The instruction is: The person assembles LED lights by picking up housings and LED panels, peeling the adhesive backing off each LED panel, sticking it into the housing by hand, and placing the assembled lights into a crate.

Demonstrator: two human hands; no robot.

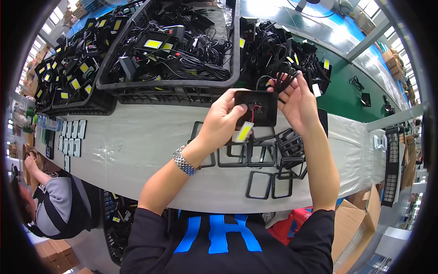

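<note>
My left hand (220, 119) grips a black square lamp housing (268, 116) by its left side, with the thumb over its rim. The housing's open face is turned up. A small LED plate (245, 132) with a yellow strip hangs from red wires (253, 114) at its lower edge. To the right of the housing, my right hand (300, 104) has its fingers curled around a bundled black cable (284, 83). Below both hands, several black rectangular frames (262, 165) lie on the table, some of them piled up at the right.
A large black crate (169, 85) full of lamps and cables stands ahead. Another crate (82, 108) is at its left, and a heap of lamps (260, 50) at its right. Small grey panels (70, 147) lie far left, near a seated person (54, 201). A cardboard box (353, 223) stands lower right.
</note>
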